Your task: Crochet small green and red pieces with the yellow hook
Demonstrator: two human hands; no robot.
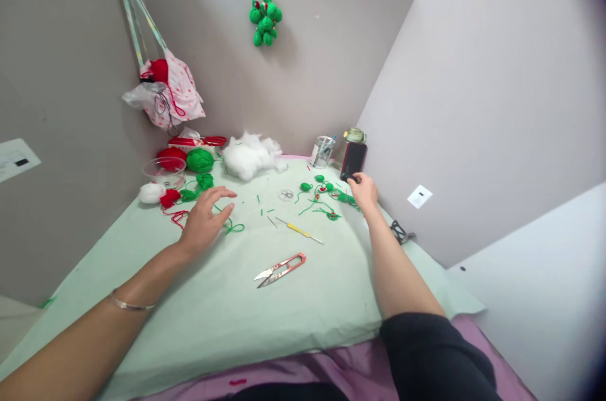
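Observation:
My left hand (206, 219) hovers over the left part of the table, fingers apart and nothing held in it. Beside its fingertips lies a loop of green yarn (234, 227). At the back right, my right hand (365, 191) has its fingers closed at the lower edge of a dark phone (354, 160), which leans upright against a jar. Left of that hand lie small green crocheted balls (305, 187) with yarn tails and red bits. A yellow-handled crochet hook (299, 230) rests mid-table, with orange-handled thread snips (280, 269) in front of it.
White stuffing (250, 156) sits at the back, near a green yarn ball (200, 161) and a clear plastic tub (165, 170). A clear cup (322, 152) holds pens. Green crocheted balls (266, 23) and a dotted bag (177, 88) hang on the walls.

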